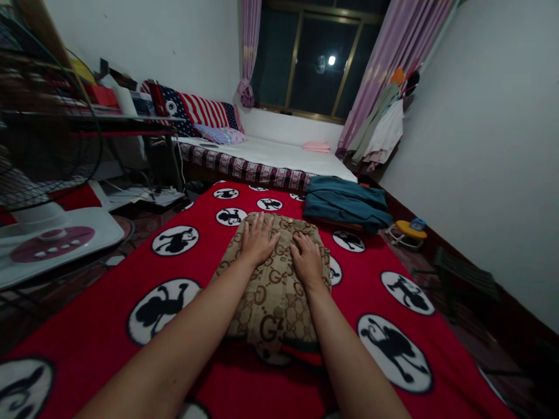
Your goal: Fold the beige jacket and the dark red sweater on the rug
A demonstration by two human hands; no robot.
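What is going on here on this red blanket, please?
A person has both bare hands on a tan patterned garment. The left hand lies spread on its far left part; the right hand rests on its right side. The garment lies folded on the red blanket, with a folded teal cloth beyond it, to the right.

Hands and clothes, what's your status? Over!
Left grip, right grip: open on patterned garment. Garment: lying flat, red blanket underneath. Teal clothing: beyond it, right side, not covering it.
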